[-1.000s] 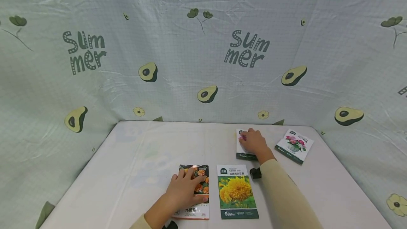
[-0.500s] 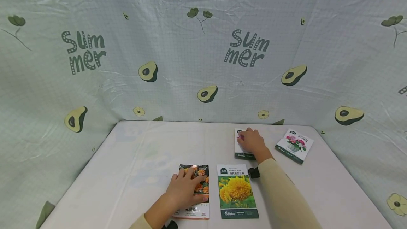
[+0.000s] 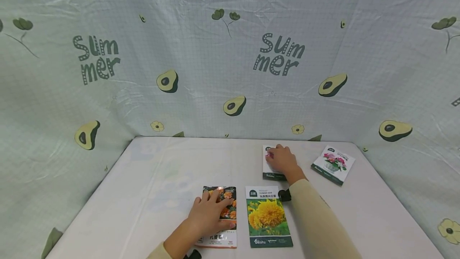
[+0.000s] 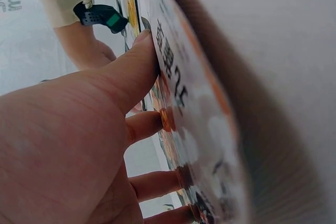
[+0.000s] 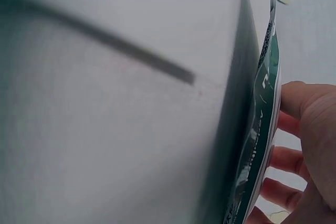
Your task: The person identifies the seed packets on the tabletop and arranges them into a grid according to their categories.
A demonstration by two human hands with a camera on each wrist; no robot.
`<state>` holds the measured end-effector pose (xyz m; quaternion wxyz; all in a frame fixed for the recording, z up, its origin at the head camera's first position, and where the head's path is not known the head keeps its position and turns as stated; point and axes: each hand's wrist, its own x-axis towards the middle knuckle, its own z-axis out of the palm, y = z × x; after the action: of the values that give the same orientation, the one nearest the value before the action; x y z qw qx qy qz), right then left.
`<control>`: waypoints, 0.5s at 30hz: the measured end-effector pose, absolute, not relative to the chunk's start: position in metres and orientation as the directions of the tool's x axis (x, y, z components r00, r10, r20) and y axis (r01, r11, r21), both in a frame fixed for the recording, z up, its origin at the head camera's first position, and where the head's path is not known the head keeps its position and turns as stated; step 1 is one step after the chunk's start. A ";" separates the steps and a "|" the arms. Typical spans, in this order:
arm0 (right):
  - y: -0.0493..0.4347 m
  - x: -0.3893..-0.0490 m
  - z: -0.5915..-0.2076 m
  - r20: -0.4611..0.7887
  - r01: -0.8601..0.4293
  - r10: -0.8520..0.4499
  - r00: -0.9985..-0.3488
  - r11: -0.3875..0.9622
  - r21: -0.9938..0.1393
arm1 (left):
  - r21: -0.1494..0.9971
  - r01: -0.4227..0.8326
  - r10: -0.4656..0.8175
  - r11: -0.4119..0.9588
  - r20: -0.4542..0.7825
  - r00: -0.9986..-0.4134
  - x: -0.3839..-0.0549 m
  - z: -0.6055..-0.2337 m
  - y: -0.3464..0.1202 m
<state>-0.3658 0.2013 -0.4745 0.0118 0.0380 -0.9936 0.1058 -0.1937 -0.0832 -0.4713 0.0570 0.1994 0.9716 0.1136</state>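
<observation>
Taking 12 o'clock as straight away from the person, the two hands are well apart, neither clamped on anything. The left hand (image 3: pixel 207 214) lies spread over a flat, glossy packet printed with orange flowers on black above a white lower part (image 3: pixel 227 213). The right hand (image 3: pixel 282 159) touches the face of a white paper packet with a dark green lower band (image 3: pixel 270 170), fingertips on top and none visibly hooked beneath. From the rectangular packet with a large yellow bloom (image 3: pixel 269 217), the orange one lies at 9 o'clock and the green-banded one at 12. A tilted white packet with pink potted flowers (image 3: pixel 333 165) sits at 2.

The likeliest trouble is slipping: with fingertips only on the face, a sideways pull could skid or twist the green-banded packet. Pulled toward 6 o'clock, it could ride over the yellow one's top edge. The black wrist device (image 3: pixel 285 195) overlaps that packet's upper right corner from above; contact is unclear, but a dropped wrist could snag it. The wrist views show both touched packets with edges standing off the white surface (image 3: pixel 161 179), so uneven pressure might crease or rock them.
</observation>
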 end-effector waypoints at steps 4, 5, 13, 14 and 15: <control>0.199 -0.365 -0.476 0.029 -0.077 -0.073 -0.997 0.973 -0.216 | 0.244 0.378 0.403 0.893 -0.062 -0.913 -0.194 -0.471 -0.083; 0.199 -0.365 -0.476 0.029 -0.078 -0.074 -0.997 0.973 -0.217 | 0.243 0.378 0.403 0.893 -0.060 -0.913 -0.194 -0.471 -0.083; 0.195 -0.366 -0.473 0.024 -0.087 -0.084 -0.996 0.974 -0.211 | 0.243 0.378 0.402 0.894 -0.056 -0.914 -0.194 -0.471 -0.083; 0.194 -0.366 -0.472 0.022 -0.089 -0.087 -0.996 0.974 -0.209 | 0.242 0.377 0.401 0.894 -0.057 -0.914 -0.194 -0.471 -0.083; 0.194 -0.366 -0.471 0.019 -0.090 -0.088 -0.996 0.974 -0.207 | 0.240 0.377 0.401 0.895 -0.057 -0.914 -0.194 -0.471 -0.083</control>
<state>-0.3659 0.1939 -0.4715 0.0048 0.0448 -0.9935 0.1046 -0.1940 -0.0830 -0.4712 0.0527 0.2000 0.9719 0.1127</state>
